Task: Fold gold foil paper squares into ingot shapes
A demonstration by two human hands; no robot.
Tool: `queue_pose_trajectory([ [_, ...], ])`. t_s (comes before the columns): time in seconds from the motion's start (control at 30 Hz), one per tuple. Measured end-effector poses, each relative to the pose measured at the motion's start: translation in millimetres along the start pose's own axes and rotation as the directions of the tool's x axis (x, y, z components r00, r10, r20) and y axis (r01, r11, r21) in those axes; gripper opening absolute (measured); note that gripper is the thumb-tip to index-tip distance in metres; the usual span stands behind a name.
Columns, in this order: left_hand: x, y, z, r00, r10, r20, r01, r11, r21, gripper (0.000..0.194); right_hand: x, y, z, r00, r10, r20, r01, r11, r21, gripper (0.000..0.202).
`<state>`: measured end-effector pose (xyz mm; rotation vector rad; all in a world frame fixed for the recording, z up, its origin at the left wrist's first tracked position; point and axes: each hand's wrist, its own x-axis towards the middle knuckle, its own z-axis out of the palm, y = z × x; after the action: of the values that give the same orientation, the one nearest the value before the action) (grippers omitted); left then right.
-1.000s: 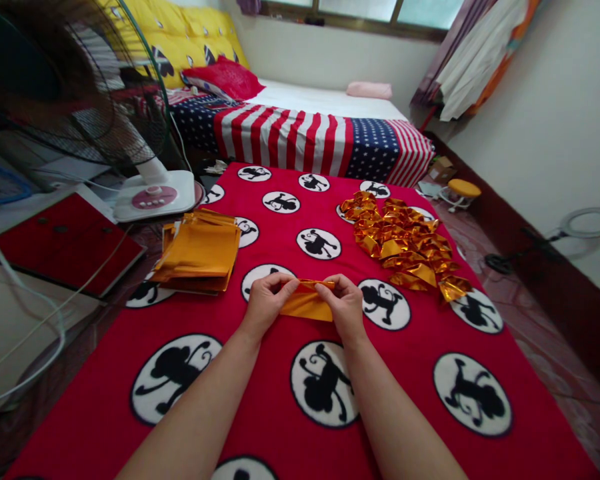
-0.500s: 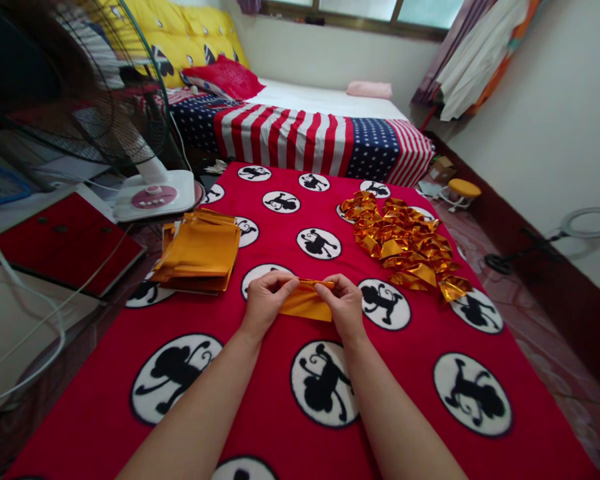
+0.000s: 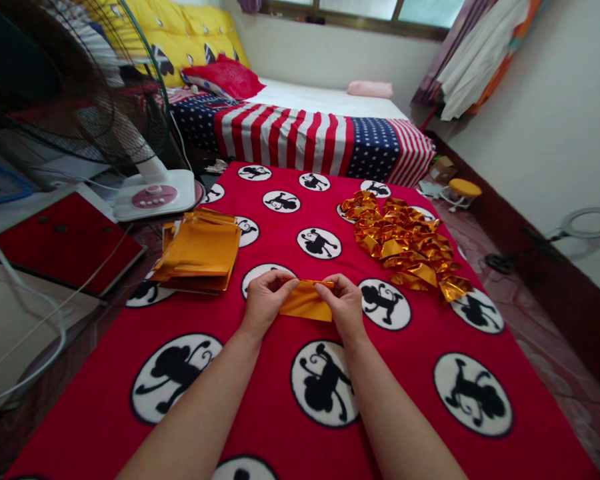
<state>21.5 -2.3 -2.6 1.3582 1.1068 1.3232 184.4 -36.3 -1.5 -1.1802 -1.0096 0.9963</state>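
Observation:
A small sheet of gold foil paper (image 3: 306, 303) is held between both hands over a red blanket (image 3: 420, 373) printed with black monkey figures in white circles. My left hand (image 3: 265, 300) pinches its left end and my right hand (image 3: 344, 303) pinches its right end, with the top edge folded over. A flat stack of gold foil sheets (image 3: 200, 250) lies to the left of my hands. To the right, a heap of folded gold foil pieces (image 3: 405, 243) rests on the blanket.
An electric fan (image 3: 80, 87) with a white base (image 3: 153, 197) stands at the left beside a red board (image 3: 65, 240) and white cables. A bed with a stars-and-stripes cover (image 3: 305, 137) lies beyond. A small yellow stool (image 3: 463, 190) and a ring light (image 3: 587, 223) sit on the floor at right.
The fold along the top of the foil sheet looks slightly flatter; the hands have stayed in place.

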Motion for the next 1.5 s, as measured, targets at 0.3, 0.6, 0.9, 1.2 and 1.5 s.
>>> queue_pose_trajectory([
  [0.3, -1.3, -2.0, -1.8, 0.998, -0.021, 0.057, 0.018, 0.998, 0.058, 0.016, -1.7, -0.7, -0.4, 1.0, 0.02, 0.012, -0.02, 1.0, -0.003, 0.025],
  [0.6, 0.5, -2.6, -3.8, 0.987, 0.063, 0.149, -0.094, 0.973, 0.213, 0.016, -1.4, 0.3, -0.8, 1.0, 0.017, 0.022, -0.017, 1.0, -0.01, 0.024],
  [0.9, -1.0, 1.8, -3.1, 0.981, 0.096, 0.167, -0.136, 0.961, 0.242, 0.013, -1.9, -2.3, -0.4, 0.999, 0.018, 0.029, -0.017, 0.999, -0.028, 0.025],
  [1.2, -1.0, 1.6, -4.1, 0.976, 0.11, 0.188, -0.157, 0.954, 0.255, 0.012, -2.8, -7.7, -0.2, 0.999, -0.031, 0.012, 0.031, 0.998, -0.055, 0.021],
  [1.5, -1.7, 5.9, -4.3, 0.966, 0.122, 0.228, -0.184, 0.943, 0.276, 0.012, -1.7, -5.9, -2.3, 0.995, -0.038, 0.091, 0.052, 0.986, -0.16, 0.019],
])
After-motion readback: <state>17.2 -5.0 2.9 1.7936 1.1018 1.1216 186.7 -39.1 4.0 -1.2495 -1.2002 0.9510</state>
